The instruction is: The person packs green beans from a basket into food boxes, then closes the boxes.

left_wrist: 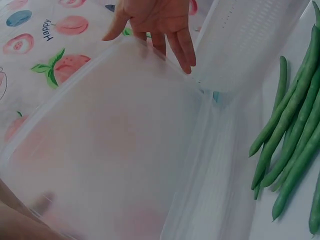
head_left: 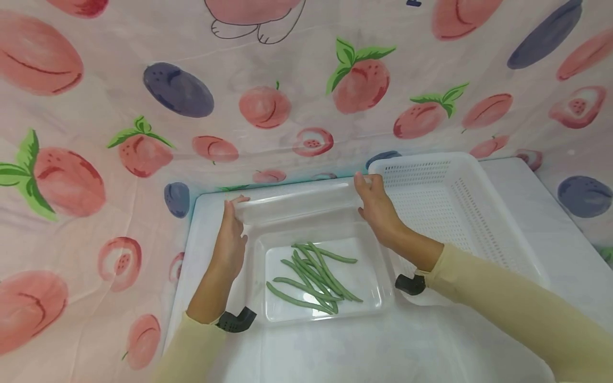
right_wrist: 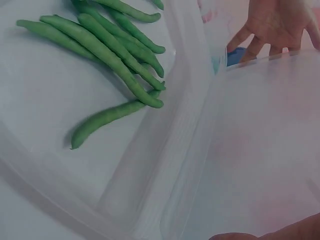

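A translucent plastic lid (head_left: pixel 297 206) stands tilted up along the far side of a clear shallow container (head_left: pixel 330 317). My left hand (head_left: pixel 229 247) holds the lid's left edge, and my right hand (head_left: pixel 378 213) holds its right edge. Inside the container lies a loose pile of green beans (head_left: pixel 323 276). The left wrist view shows the broad face of the lid (left_wrist: pixel 110 125), with the right hand (left_wrist: pixel 157 17) at its far edge and some fingers behind it. From the right wrist, the left hand (right_wrist: pixel 277 25) appears at the opposite edge, its fingers spread and partly hidden.
A white perforated basket (head_left: pixel 503 223) stands directly right of the container. Both sit on a white tabletop (head_left: pixel 330 356), backed by a fruit-patterned cloth (head_left: pixel 268 58) that also hangs at the left and right sides.
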Demonstrator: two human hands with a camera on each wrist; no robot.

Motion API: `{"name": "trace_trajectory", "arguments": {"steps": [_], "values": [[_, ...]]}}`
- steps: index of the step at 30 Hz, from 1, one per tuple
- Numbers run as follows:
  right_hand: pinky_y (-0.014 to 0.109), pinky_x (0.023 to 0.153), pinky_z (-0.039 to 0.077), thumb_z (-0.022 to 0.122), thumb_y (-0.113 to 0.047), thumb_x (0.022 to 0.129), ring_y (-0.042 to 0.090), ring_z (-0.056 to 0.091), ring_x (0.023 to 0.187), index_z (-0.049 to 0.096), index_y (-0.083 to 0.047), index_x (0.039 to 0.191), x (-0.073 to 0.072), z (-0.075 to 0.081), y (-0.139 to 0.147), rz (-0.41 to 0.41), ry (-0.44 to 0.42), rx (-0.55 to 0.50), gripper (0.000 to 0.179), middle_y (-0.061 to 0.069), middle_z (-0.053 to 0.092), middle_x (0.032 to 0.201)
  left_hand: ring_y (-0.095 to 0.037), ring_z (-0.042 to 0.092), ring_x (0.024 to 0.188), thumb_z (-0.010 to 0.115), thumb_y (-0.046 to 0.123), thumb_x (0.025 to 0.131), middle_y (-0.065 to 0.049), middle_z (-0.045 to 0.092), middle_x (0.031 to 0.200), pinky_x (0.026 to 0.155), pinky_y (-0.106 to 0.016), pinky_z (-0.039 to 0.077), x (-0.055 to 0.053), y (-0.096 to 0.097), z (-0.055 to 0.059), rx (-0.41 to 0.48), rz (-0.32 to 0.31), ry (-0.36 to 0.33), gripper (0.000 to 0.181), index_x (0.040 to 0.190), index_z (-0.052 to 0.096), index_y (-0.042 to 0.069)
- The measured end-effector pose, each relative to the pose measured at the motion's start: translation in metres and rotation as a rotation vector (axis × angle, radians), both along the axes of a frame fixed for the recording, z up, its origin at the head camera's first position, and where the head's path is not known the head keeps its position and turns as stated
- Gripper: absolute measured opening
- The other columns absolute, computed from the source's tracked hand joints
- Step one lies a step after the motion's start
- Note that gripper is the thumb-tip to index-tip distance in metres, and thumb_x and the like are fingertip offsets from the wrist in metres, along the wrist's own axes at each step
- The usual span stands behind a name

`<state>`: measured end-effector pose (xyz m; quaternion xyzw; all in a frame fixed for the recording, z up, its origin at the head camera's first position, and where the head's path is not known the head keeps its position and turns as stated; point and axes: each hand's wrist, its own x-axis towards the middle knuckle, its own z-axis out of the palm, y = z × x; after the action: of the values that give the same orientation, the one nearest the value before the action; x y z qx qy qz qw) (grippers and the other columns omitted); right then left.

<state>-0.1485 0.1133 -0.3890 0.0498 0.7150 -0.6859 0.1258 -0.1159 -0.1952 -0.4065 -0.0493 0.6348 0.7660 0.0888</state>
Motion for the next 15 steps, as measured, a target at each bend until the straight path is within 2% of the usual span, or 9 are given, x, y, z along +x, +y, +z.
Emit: {"name": "trace_trajectory", "arguments": {"steps": [3, 7, 10, 15], "values": [[0.058, 0.126, 0.020, 0.035, -0.055, 0.107, 0.028, 0.017, 0.156, 0.019, -0.006, 0.147, 0.007, -0.001, 0.002, 0.010, 0.014, 0.037, 0.065, 0.021, 0.022, 0.160, -0.027, -0.018, 0.158, 0.027, 0.065, 0.104, 0.000, 0.005, 0.171, 0.120, -0.068, -0.016, 0.009, -0.001, -0.002, 0.000, -0.016, 0.051, 0.056, 0.140, 0.040, 0.025], [0.057, 0.126, 0.021, 0.034, -0.055, 0.107, 0.031, 0.019, 0.156, 0.021, -0.004, 0.145, 0.016, -0.002, 0.007, 0.022, 0.036, 0.064, 0.064, 0.021, 0.025, 0.159, -0.031, -0.019, 0.158, 0.031, 0.062, 0.105, 0.001, 0.006, 0.172, 0.120, -0.069, -0.015, 0.018, -0.001, -0.003, 0.009, -0.025, 0.099, 0.057, 0.143, 0.039, 0.020], [0.057, 0.126, 0.021, 0.033, -0.055, 0.107, 0.033, 0.018, 0.156, 0.026, -0.002, 0.144, 0.022, -0.003, 0.010, 0.033, 0.042, 0.064, 0.065, 0.019, 0.025, 0.161, -0.032, -0.020, 0.157, 0.032, 0.058, 0.106, 0.000, 0.008, 0.172, 0.121, -0.068, -0.014, 0.024, -0.001, -0.003, 0.021, -0.014, 0.119, 0.053, 0.139, 0.044, 0.018], [0.054, 0.126, 0.023, 0.030, -0.058, 0.107, 0.037, 0.019, 0.156, 0.036, 0.002, 0.144, 0.031, -0.005, 0.016, 0.060, 0.009, 0.070, 0.071, 0.016, 0.026, 0.164, -0.025, -0.011, 0.160, 0.035, 0.049, 0.107, -0.001, 0.015, 0.171, 0.124, -0.065, -0.008, 0.033, -0.001, -0.008, 0.043, 0.011, 0.144, 0.038, 0.128, 0.054, 0.023]]}}
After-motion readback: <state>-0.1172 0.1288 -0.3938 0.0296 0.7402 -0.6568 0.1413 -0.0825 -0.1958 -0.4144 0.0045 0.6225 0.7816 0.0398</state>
